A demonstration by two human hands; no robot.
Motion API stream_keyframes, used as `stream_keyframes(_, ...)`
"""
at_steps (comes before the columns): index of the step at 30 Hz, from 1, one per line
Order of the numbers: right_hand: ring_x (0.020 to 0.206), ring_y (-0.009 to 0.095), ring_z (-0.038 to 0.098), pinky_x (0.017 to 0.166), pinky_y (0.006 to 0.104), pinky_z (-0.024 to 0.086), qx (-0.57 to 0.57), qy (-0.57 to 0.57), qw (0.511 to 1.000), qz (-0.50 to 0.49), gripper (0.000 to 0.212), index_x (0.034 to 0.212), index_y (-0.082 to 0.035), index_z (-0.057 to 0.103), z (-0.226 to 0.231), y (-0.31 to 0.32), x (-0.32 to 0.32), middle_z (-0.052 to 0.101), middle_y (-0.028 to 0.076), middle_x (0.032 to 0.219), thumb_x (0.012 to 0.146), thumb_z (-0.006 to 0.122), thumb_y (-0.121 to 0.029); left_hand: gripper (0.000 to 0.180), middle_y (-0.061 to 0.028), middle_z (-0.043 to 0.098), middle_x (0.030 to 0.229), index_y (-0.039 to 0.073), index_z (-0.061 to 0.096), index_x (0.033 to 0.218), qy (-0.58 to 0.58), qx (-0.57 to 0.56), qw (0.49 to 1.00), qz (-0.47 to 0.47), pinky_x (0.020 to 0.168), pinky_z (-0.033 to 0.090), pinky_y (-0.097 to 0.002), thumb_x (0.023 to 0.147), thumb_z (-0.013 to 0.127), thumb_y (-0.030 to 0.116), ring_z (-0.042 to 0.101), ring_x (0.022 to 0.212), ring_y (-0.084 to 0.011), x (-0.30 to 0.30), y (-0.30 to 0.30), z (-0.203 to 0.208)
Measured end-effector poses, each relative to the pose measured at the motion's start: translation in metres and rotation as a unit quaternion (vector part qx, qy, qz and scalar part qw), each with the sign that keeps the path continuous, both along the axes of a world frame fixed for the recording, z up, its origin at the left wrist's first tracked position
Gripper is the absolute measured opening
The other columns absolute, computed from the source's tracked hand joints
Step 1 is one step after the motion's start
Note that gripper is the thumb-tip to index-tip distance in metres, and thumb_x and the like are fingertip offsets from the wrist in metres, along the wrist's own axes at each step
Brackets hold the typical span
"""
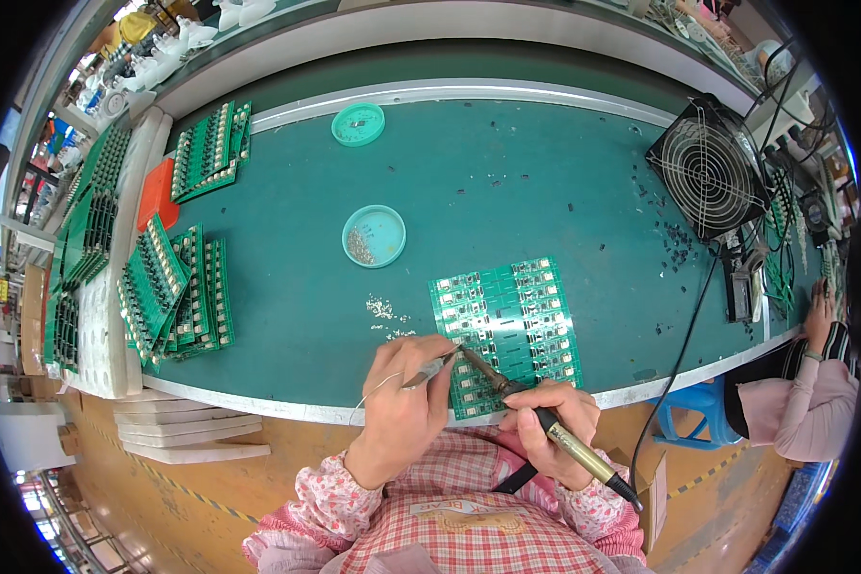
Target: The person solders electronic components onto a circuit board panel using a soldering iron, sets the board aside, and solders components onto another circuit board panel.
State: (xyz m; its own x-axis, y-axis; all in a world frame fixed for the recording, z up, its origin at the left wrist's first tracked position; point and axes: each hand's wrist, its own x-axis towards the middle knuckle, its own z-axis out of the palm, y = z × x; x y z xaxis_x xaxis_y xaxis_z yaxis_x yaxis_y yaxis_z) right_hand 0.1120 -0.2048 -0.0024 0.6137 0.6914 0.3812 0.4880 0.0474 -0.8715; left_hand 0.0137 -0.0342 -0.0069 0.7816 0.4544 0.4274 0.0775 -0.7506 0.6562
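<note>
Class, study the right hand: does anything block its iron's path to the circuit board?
Nothing visible does. The iron in the right hand slants freely to its tip over the left part of the board. The left hand sits close beside the tip, but not across the iron.

Electronics assembly workshop: soldering iron [585, 453], stacked circuit boards [177, 292], green tabletop [493, 218], metal-grilled fan [706, 170], yellow-and-black floor tape [222, 505].

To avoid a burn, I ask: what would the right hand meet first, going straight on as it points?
Led by its iron, the right hand would likely meet the board first; the left hand is also very close, and depth there is unclear.
</note>
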Motion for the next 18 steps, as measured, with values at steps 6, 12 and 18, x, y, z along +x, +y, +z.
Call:
stream_keyframes(6, 0.057, 0.017, 0.066, 0.057, 0.0291, 0.051, -0.027, -0.022, 0.999, 0.004, 0.008, 0.096, -0.002, 0.065, 0.0034, 0.0001, 0.0029, 0.070, 0.005, 0.065, 0.091, 0.065, -0.009, 0.025, -0.0122, 0.069, 0.099, 0.002, 0.063, 0.103, 0.000, 0.016, 1.000, 0.001, 0.076, 0.051, -0.0388, 0.081, 0.069, -0.008, 0.065, 0.086, -0.0323, 0.0003, -0.0017, 0.0005)
stream_keyframes(12, 0.056, 0.018, 0.065, 0.053, 0.0293, 0.051, 0.018, -0.039, 0.999, -0.004, 0.010, 0.094, 0.000, 0.066, 0.0013, -0.0007, 0.0059, 0.070, 0.007, 0.067, 0.085, 0.068, -0.003, 0.027, -0.0128, 0.069, 0.099, 0.001, 0.063, 0.104, 0.004, 0.029, 1.000, 0.003, 0.078, 0.051, -0.0395, 0.080, 0.069, -0.009, 0.065, 0.087, -0.0329, 0.0001, -0.0018, 0.0017)
stream_keyframes(18, 0.055, 0.021, 0.064, 0.053, 0.0316, 0.050, 0.050, -0.002, 0.996, -0.072, 0.018, 0.096, 0.000, 0.069, -0.0007, -0.0090, 0.0078, 0.069, 0.009, 0.069, 0.078, 0.071, 0.003, 0.026, -0.0133, 0.069, 0.099, 0.002, 0.063, 0.104, -0.002, 0.023, 1.000, -0.006, 0.079, 0.051, -0.0403, 0.081, 0.068, -0.008, 0.065, 0.088, -0.0334, 0.0030, -0.0009, 0.0009)
